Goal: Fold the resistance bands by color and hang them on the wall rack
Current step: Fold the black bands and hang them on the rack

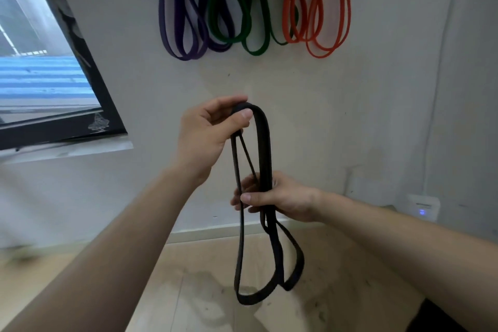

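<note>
Pinching top bend of folded black rubber resistance band with left hand; gripping strands mid-length with right hand, lower down; loops dangling beneath, strand count unclear.

Home gym: wall-hung resistance bands

Left grip: raised, thumb and forefinger pinching top fold of black band.
Right grip: lower, fingers curled round its strands, thumb across.
Arms: bare, both extended forward.
</note>
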Motion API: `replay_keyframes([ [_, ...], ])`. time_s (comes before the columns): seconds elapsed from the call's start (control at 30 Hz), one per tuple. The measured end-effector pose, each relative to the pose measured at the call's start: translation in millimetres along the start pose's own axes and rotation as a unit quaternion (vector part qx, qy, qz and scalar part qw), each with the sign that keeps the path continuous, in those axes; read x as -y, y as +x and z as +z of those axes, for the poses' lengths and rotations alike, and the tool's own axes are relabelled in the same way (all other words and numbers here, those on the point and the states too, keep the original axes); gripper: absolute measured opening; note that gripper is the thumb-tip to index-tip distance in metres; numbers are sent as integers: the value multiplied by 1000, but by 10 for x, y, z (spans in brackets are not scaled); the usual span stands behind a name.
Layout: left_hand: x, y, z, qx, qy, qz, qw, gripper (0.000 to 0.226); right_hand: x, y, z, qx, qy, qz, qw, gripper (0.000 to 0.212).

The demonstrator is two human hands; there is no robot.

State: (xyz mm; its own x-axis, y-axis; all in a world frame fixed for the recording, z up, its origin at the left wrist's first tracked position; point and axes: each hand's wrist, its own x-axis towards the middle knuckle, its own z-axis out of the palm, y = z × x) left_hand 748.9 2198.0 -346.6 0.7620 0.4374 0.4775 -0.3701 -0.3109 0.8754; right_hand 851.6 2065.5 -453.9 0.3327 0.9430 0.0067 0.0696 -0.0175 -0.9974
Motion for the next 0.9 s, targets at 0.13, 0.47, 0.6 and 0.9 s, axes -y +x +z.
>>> replay_keyframes([
  [0.13,-41,-5,-80,-23,-21,3,1000,25,-36,19,62,17,8,9,1000,19],
  [0.47,-18,-38,-321,-69,-23,15,997,26,-225,19,43,18,-176,42,983,13],
  [0.6,25,-37,-485,-90,-42,13,995,24,-333,-3,-57,23,-205,64,976,8],
  [0.9,705,-250,-1138,8,67,-118,991,29,-357,-256,-428,-1,-155,115,981,23],
])
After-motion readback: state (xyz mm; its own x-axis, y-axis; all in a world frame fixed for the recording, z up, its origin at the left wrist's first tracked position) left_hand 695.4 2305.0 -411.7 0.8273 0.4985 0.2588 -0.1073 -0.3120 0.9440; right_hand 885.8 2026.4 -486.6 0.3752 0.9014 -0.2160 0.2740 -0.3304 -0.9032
